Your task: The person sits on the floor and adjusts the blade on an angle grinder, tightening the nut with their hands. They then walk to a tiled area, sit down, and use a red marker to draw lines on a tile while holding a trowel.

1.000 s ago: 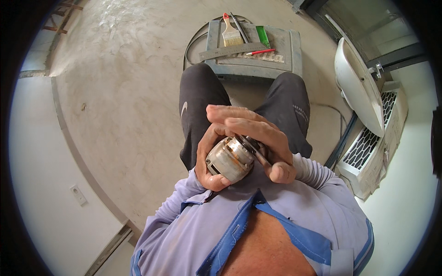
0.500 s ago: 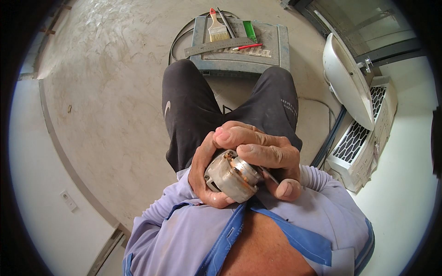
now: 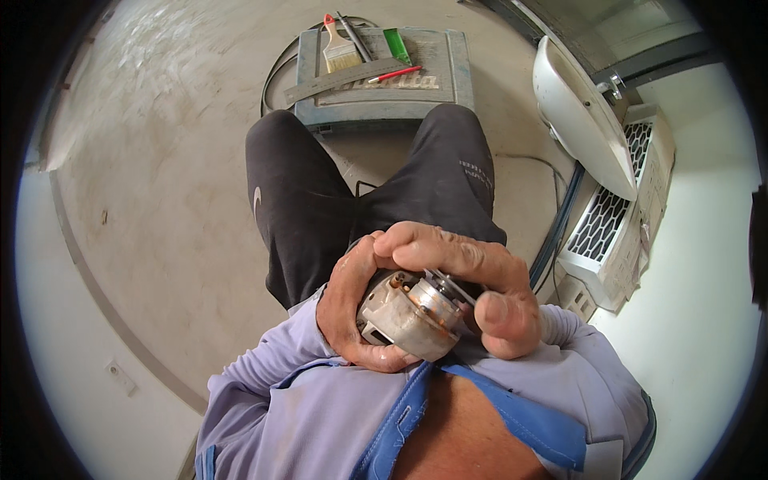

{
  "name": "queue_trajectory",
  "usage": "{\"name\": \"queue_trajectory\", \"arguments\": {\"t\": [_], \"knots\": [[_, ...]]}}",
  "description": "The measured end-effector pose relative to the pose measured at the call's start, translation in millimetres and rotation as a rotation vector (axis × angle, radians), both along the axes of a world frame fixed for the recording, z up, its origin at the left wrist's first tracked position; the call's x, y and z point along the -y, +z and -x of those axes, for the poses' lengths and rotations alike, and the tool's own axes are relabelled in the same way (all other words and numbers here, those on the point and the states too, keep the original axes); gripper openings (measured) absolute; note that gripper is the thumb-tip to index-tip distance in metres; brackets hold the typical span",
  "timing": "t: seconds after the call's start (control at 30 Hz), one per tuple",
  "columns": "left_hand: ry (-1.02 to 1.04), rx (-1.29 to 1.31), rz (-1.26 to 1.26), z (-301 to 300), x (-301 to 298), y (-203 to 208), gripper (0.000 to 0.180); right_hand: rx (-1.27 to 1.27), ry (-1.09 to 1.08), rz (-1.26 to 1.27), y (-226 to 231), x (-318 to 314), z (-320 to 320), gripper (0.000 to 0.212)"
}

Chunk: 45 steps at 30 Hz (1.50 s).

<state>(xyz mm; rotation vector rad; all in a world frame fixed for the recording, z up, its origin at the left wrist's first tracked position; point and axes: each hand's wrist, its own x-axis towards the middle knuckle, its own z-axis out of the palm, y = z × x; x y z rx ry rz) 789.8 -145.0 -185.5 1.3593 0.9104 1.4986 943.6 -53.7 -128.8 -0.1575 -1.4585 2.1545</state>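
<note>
My left hand (image 3: 346,308) is wrapped round a worn grey metal housing (image 3: 406,326) that looks like the gear head of a power tool. It is held tilted in front of my chest, above my lap. A shiny silver collar (image 3: 434,299) with brownish grease stands out from its right side. Beyond the collar, a thin flat metal piece (image 3: 453,286) lies between the curled fingers and thumb of my right hand (image 3: 472,260). Those fingers arch over the shaft end and hide part of it. The right fingertips meet the left hand's fingers above the housing.
Beyond my knees sits a grey-blue tool case (image 3: 442,64). On it lie a paintbrush (image 3: 340,54), a metal ruler (image 3: 336,82), a red pen (image 3: 396,74), a green piece (image 3: 396,46) and a dark rod (image 3: 352,36). A white basin (image 3: 580,120) leans beside a honeycomb-grille panel (image 3: 612,224) at right.
The view has shifted, so the surroundings sit further left. My right fingers have lifted off the collar, and more of the thin metal piece shows. My left hand keeps its hold on the housing.
</note>
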Motion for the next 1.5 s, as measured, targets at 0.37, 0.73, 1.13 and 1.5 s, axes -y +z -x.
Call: {"name": "queue_trajectory", "arguments": {"t": [0.37,0.73,1.13,1.5], "knots": [[0.160,0.245,0.136,1.2,2.2,1.4,0.071,-0.446,0.057,-0.184,-41.1,-26.5,28.6,0.081],[0.202,0.255,0.101,0.9,11.1,-9.2,0.072,0.100,0.212,-0.187,-4.3,-33.6,22.7,0.077],[0.248,0.302,0.067,18.0,16.4,-17.6,0.073,-0.135,0.168,-0.552,-20.1,-49.3,49.7,0.089],[0.142,0.534,0.006,19.5,20.1,-13.6,0.085,-0.528,0.036,-0.302,-45.2,-15.8,82.2,0.089]]}}
